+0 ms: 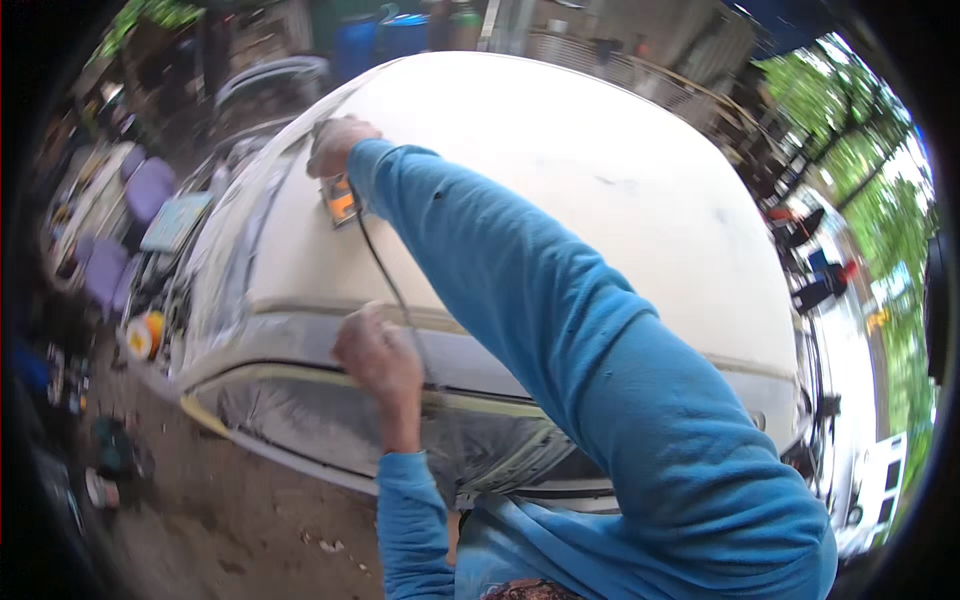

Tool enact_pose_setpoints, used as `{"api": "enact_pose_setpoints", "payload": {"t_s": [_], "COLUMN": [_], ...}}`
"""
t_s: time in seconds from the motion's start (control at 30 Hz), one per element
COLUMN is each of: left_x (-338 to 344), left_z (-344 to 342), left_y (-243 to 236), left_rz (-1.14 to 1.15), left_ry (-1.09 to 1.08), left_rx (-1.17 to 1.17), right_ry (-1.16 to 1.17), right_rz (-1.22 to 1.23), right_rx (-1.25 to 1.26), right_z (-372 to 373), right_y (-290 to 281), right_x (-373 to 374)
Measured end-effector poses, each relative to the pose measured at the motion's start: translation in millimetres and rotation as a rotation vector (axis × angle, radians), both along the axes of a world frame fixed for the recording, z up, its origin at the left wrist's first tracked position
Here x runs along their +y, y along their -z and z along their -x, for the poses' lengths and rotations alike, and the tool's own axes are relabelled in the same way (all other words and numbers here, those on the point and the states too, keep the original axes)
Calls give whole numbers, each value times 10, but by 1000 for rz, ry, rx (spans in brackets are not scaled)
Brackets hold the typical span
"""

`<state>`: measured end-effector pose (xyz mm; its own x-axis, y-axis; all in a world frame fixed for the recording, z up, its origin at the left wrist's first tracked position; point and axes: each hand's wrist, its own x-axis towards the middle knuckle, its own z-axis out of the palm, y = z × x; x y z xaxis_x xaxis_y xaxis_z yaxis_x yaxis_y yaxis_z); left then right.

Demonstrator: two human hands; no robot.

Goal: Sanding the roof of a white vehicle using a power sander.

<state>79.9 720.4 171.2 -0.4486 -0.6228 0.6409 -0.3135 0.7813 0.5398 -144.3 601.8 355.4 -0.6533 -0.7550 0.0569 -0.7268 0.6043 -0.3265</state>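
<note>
A white car roof (560, 170) fills the middle of the view, with clear plastic sheeting and tape over the window (330, 420) below it. My right hand (338, 145) reaches far across the roof and grips a small orange and grey tool (341, 203) pressed against the panel. A thin dark cord (385, 275) runs from that tool down to my left hand (378, 358), which is closed around it near the roof's edge. Both arms wear blue sleeves.
Bare dirt ground (230, 510) lies below the car. Purple plastic chairs (130, 220) and cluttered items stand at the left, with a yellow roll (145, 335) beside the car. Trees, a road and people are at the right.
</note>
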Motion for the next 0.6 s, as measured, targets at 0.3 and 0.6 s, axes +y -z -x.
{"api": "enact_pose_setpoints", "payload": {"t_s": [0.3, 0.6], "left_x": [-108, -307], "left_z": [28, 32], "left_y": [51, 154], "left_rz": [-91, -33], "left_ry": [-6, 11], "left_rx": [9, 3], "right_ry": [337, 590], "right_rz": [109, 202], "right_rx": [-94, -181], "right_z": [869, 1289], "right_y": [-118, -197], "right_x": [2363, 4823]}}
